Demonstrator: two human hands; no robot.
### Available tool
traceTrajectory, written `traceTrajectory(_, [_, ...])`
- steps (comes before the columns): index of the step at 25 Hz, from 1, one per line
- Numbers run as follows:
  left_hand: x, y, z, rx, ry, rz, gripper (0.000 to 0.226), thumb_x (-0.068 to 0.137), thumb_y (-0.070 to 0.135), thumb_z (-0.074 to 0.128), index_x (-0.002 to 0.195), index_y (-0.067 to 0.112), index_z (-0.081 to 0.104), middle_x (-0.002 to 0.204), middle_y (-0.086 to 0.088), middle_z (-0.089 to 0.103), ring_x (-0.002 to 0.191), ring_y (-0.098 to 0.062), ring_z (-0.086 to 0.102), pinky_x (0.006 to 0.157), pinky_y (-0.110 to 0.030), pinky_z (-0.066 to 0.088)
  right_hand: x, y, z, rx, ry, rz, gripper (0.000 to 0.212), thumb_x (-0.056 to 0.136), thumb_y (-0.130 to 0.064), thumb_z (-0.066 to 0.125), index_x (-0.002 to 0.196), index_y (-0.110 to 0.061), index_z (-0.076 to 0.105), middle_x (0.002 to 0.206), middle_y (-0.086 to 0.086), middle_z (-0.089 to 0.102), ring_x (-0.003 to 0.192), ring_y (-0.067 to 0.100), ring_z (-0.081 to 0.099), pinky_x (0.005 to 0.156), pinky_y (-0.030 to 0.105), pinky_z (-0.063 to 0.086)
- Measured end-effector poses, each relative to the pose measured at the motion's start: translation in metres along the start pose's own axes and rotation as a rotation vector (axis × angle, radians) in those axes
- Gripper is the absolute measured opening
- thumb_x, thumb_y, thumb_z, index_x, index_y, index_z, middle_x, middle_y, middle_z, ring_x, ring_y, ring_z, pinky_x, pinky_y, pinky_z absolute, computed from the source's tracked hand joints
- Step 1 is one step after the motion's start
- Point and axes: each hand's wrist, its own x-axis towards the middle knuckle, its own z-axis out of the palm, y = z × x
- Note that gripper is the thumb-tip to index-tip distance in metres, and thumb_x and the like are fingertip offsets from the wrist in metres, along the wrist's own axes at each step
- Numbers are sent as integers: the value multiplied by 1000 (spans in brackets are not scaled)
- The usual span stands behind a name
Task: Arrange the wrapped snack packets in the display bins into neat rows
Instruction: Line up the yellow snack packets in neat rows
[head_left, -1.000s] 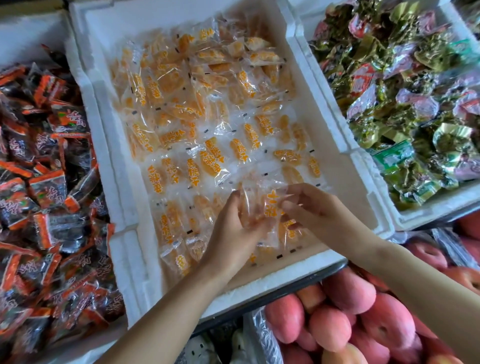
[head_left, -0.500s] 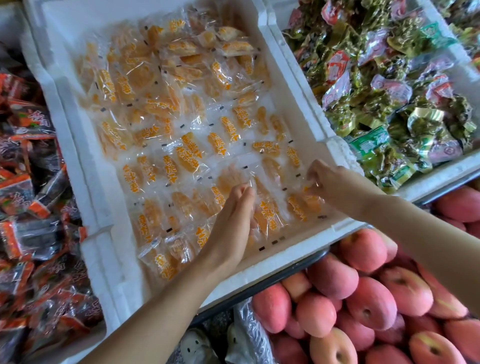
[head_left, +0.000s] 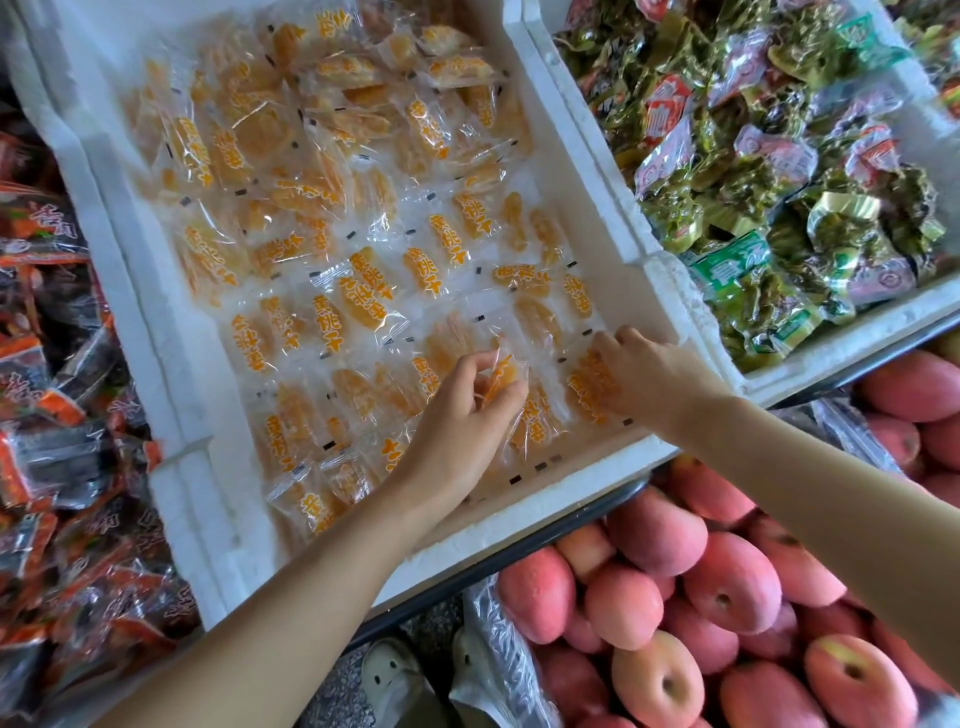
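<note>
Curled fingers and thumb of the left hand (head_left: 460, 415) pinch one clear plastic packet of orange dried fruit (head_left: 503, 375), lifted a little above the others near the front of the white foam bin (head_left: 519, 525). The right hand (head_left: 654, 376) rests knuckles-up on the packets just beside the bin's right wall, fingertips down on a wrapper; whether they grip it I cannot tell from where I stand. The nearer rows of orange packets (head_left: 332, 322) lie flat and side by side, while those at the far end are heaped loosely. Left of this bin sits a pile of red-and-black foil packets (head_left: 52, 415); right of it, a second white bin holds green wrapped snacks (head_left: 779, 218). Below the front edge lie pink-red round fruits (head_left: 727, 587).
</note>
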Motion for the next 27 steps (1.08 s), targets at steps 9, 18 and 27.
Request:
traceTrajectory(9, [8,-4,-4,-63,183,0,31,84,19,72,104,21,48,99,-5,58,72,-13,61,63,-28,58,-11,-31,-22,578,116,-83,49,88,-8,51,135,-18,39,129,-1,46,109,17,53,83,29,48])
traceTrajectory(18, [7,1,7,30,234,123,35,80,29,73,80,14,42,61,4,53,45,-20,62,39,-29,49,-57,-46,-23,1044,270,-163,45,79,-19,67,120,-22,49,113,-8,55,91,2,52,79,24,47])
traceTrajectory(27, [26,-1,13,193,175,201,27,98,25,51,79,7,56,63,-5,56,57,-16,54,55,-23,46,-43,-29,-20,696,380,10,39,80,-40,68,114,-22,59,98,-4,67,93,20,63,78,39,51])
